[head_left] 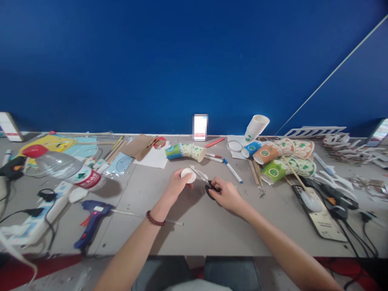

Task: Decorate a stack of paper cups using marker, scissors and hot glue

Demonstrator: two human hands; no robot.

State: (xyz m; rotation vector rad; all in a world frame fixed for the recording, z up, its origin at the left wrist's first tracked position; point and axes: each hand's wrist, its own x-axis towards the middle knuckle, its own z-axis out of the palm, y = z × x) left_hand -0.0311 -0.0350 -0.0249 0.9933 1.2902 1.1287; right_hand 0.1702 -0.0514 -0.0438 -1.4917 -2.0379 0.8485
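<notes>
Between the thumb and fingers of my left hand [176, 186] is a small white paper disc [188, 175], held up over the middle of the table. My right hand [226, 195] grips black-handled scissors [211, 189]. Their metal blades point up and left, beside the disc's right edge; whether they touch it I cannot tell. A white scrap [202, 176] shows by the blades. Just behind my hands lies a row of nested paper cups [185, 151], green, blue and cream.
On the left are a blue glue gun [92, 220], a red-capped plastic bottle [68, 167] and a power strip [48, 214]. Paper cups [281, 157], wooden sticks [255, 171] and a clipboard-like board [323, 220] lie right. A marker [233, 170] rests behind my right hand.
</notes>
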